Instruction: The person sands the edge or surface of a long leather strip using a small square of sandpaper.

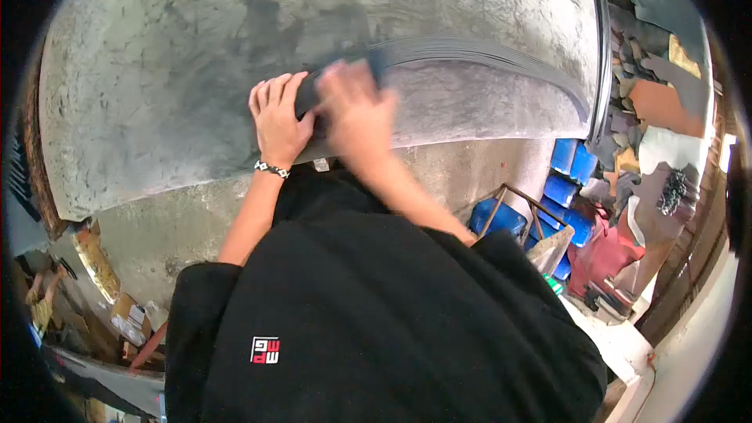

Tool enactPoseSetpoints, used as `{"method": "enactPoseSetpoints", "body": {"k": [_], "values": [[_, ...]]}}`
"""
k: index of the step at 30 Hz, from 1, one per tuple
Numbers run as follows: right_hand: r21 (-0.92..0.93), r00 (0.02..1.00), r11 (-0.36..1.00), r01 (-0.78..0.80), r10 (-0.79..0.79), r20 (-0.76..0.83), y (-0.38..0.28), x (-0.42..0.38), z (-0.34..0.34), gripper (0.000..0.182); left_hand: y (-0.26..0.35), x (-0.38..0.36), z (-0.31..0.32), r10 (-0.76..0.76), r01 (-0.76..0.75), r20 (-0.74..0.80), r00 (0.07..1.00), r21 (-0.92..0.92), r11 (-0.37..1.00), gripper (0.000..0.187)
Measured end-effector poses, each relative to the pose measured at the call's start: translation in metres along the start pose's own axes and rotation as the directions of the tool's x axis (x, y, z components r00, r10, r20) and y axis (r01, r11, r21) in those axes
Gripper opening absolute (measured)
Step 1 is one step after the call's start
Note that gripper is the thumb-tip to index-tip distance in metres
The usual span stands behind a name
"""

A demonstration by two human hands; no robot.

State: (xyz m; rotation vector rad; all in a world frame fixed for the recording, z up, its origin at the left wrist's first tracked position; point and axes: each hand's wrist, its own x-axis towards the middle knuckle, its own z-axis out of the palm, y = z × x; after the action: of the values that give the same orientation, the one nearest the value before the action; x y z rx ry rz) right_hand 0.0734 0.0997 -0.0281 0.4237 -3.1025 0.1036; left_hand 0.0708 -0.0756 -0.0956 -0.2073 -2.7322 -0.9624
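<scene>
A bundle of long thin dark strips (pixel 470 52) lies in a curve across a worn grey table (pixel 196 39), its right end near the table's front right corner. My left hand (pixel 280 116), with a patterned band on the wrist, rests at the table's front part, fingers bent over the edge of a dark piece (pixel 308 95). Close to its right, my right hand (pixel 358 113) is smeared by motion over the dark piece and the strips' left end. What its fingers hold, if anything, is too blurred to make out.
Blue containers (pixel 558 189) and a metal-framed stool (pixel 501 210) stand below the table's right side. Leather-like scraps (pixel 666 106) are heaped at the right. On the floor at the lower left is a cardboard box (pixel 131 319). A person's legs (pixel 48 295) show at the far left.
</scene>
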Motion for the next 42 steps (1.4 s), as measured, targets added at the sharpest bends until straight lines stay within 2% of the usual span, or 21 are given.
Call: {"method": "enactPoseSetpoints", "body": {"k": [1,3,6,7,10,12,13,15,18,20,21,23,26,27,30,31,33,35,37,40,42], "values": [[0.068,0.981,0.982,0.176,-0.169,-0.097,-0.024,-0.024,0.013,0.057,-0.005,0.002,0.007,0.027,-0.027,-0.015,1.000,0.031,0.999,0.063],[0.117,0.977,0.973,0.198,-0.187,-0.100,0.027,-0.020,0.004,0.054,0.011,0.012,-0.010,0.022,-0.022,0.033,0.999,-0.017,1.000,0.062],[-0.437,0.983,0.881,-0.181,0.161,-0.084,0.192,-0.003,-0.007,0.055,0.013,0.011,-0.010,0.005,-0.006,-0.009,1.000,-0.024,1.000,0.065],[-0.193,0.845,0.835,-0.515,0.532,0.047,0.249,0.004,-0.017,0.056,0.016,0.008,-0.010,0.000,0.000,-0.005,1.000,-0.021,1.000,0.066],[-0.283,0.812,0.775,-0.566,0.583,-0.026,0.245,0.011,0.034,0.056,0.015,0.010,-0.009,0.004,-0.004,-0.024,1.000,-0.002,1.000,0.068],[-0.219,0.957,0.944,-0.245,0.200,-0.208,0.073,0.014,0.015,0.054,0.014,0.013,-0.011,-0.003,0.003,0.003,1.000,-0.006,1.000,0.065],[-0.051,0.996,0.996,-0.071,0.068,-0.049,0.010,0.006,-0.001,0.054,0.013,0.010,-0.011,-0.013,0.014,0.027,1.000,-0.009,1.000,0.063],[0.100,0.975,0.974,0.204,-0.193,-0.109,-0.005,-0.017,0.004,0.054,0.010,0.009,-0.009,0.010,-0.010,0.041,0.999,-0.007,1.000,0.063],[-0.095,0.986,0.982,-0.163,0.165,0.010,0.139,-0.004,-0.022,0.049,0.012,0.009,-0.008,-0.006,0.007,0.013,1.000,-0.030,1.000,0.062],[-0.302,0.884,0.834,-0.463,0.406,-0.234,0.304,-0.030,0.031,0.047,0.015,0.007,-0.010,-0.012,0.012,0.022,1.000,-0.034,0.999,0.062],[-0.106,0.778,0.774,-0.624,0.602,-0.181,0.329,-0.025,0.008,0.041,0.014,0.011,-0.011,-0.013,0.014,0.011,1.000,-0.026,1.000,0.062],[-0.079,0.764,0.764,-0.640,0.622,-0.171,0.307,-0.012,0.041,0.035,0.013,0.010,-0.013,-0.023,0.023,0.011,1.000,-0.028,0.999,0.062],[0.044,0.976,0.982,-0.182,0.186,-0.113,0.040,0.024,-0.030,0.042,0.013,0.015,-0.007,-0.001,0.001,0.014,1.000,-0.004,1.000,0.061],[0.041,0.989,0.999,0.026,-0.020,-0.146,-0.006,0.005,0.005,0.050,0.011,0.011,-0.009,0.008,-0.008,0.028,1.000,0.010,1.000,0.062],[0.197,0.979,0.968,0.154,-0.123,-0.162,0.052,-0.002,0.002,0.052,0.014,0.013,-0.012,-0.002,0.003,0.039,0.999,-0.010,1.000,0.062],[0.006,0.990,0.996,0.086,-0.085,-0.111,0.109,0.002,-0.015,0.055,0.022,0.016,-0.015,-0.035,0.036,0.050,0.998,-0.026,0.999,0.063],[-0.397,0.959,0.873,-0.284,0.266,-0.100,0.227,0.006,-0.017,0.056,0.023,0.013,-0.014,-0.035,0.035,0.037,0.999,-0.010,0.999,0.063],[-0.263,0.695,0.662,-0.702,0.718,-0.047,0.320,0.002,-0.030,0.055,0.021,0.012,-0.011,-0.017,0.017,0.009,1.000,0.006,1.000,0.063],[-0.236,0.640,0.613,-0.754,0.767,-0.053,0.306,0.011,-0.003,0.041,0.020,0.012,-0.012,-0.025,0.025,0.013,1.000,0.010,1.000,0.064],[0.008,0.941,0.945,-0.327,0.326,-0.086,0.094,0.029,-0.014,0.050,0.021,0.014,-0.009,-0.025,0.024,0.031,0.999,0.033,0.999,0.065],[0.147,0.974,0.986,0.084,-0.050,-0.223,0.020,0.006,0.007,0.045,0.011,0.011,-0.011,0.003,-0.010,0.089,0.996,0.079,0.997,0.065]]}}
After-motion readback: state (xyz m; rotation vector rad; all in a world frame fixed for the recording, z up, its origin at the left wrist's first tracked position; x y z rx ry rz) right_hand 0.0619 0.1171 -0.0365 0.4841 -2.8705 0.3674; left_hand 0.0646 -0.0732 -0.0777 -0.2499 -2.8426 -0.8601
